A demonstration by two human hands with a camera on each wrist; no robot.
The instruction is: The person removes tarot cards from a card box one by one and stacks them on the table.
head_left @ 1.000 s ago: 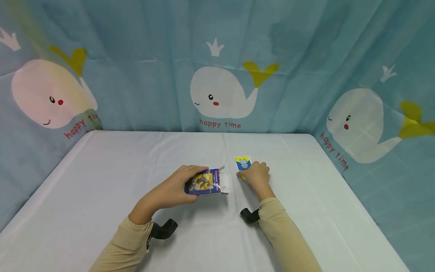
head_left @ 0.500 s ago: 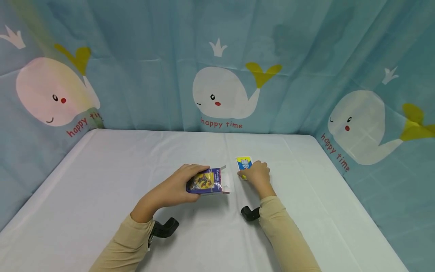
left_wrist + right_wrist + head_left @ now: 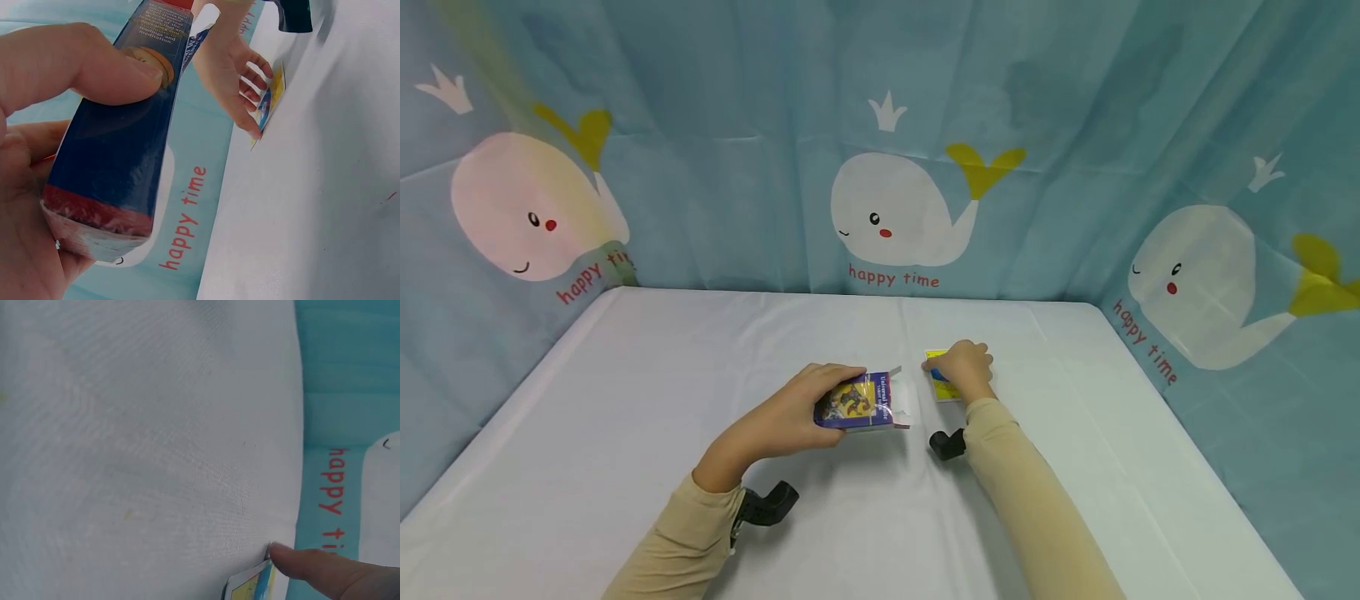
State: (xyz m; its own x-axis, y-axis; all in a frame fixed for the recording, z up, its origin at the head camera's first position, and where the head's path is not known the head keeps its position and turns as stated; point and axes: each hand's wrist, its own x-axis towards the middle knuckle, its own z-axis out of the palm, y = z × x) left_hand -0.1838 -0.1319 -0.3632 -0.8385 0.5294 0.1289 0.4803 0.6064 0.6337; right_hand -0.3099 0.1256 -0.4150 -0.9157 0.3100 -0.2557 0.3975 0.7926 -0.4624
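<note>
My left hand (image 3: 778, 417) grips a small purple card box (image 3: 853, 402) printed "Universal Waite", held above the white table with its flap end open to the right. In the left wrist view, the thumb presses the dark blue narrow side of the box (image 3: 115, 150). To the right, my right hand (image 3: 966, 367) holds a yellow and blue card (image 3: 946, 392) by its edges on the table, covering its upper part. Seen from the right wrist, the thumb (image 3: 312, 565) touches the card's corner. Whether several cards lie stacked there, I cannot tell.
A white cloth covers the table (image 3: 700, 350). Behind it and at both sides hangs a blue curtain (image 3: 722, 208) printed with whales and "happy time". A black bracket (image 3: 767, 504) sticks out from the left wrist, another black bracket (image 3: 947, 444) from the right.
My right hand has moved from the card's lower right to its upper part, so its lower part now shows. The left hand stays on the box; the view shifted slightly.
</note>
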